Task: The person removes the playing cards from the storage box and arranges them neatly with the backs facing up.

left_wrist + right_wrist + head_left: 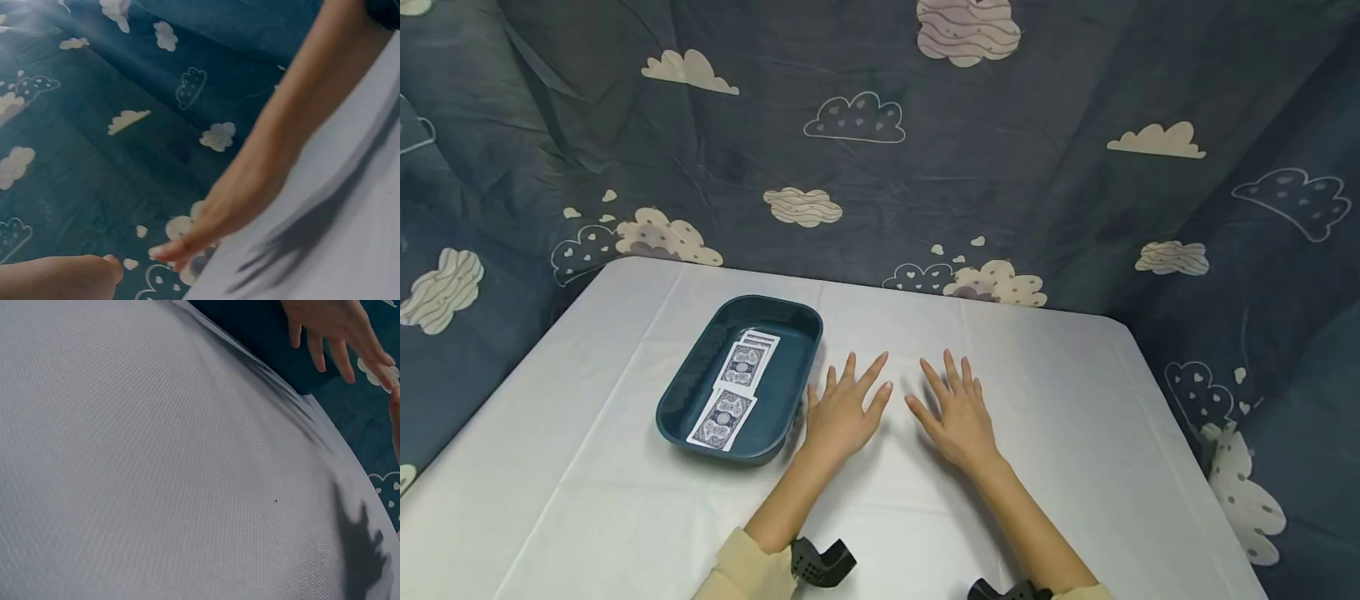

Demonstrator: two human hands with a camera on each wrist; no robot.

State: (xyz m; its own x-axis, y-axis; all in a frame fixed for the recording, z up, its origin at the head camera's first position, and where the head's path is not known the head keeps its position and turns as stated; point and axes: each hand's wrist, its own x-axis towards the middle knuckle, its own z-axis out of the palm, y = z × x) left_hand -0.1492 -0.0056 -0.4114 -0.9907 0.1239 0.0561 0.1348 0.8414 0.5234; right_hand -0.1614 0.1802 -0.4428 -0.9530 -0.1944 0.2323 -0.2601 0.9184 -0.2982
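Observation:
A dark teal tray (pixel 790 400) stands on the left part of the table. Inside it lies a row of overlapping playing cards (pixel 722 419), patterned backs up, running from near its front end towards the middle. My left hand (pixel 842 412) hovers just right of the tray, fingers spread and holding nothing. Further right, my right hand (pixel 958 421) is also above the cloth with its fingers spread, apart from the left. The left wrist view shows the right hand (pixel 237 194) across from the left thumb (pixel 69 276). In the right wrist view the left hand (pixel 331 325) appears beside the tray (pixel 262 337).
A white cloth (pixel 1060 392) covers the table, with faint fold lines. Behind and at both sides hangs a dark blue curtain (pixel 1037 100) with cloud prints. Each wrist carries a black camera mount, the left one (pixel 822 564) close above the cloth.

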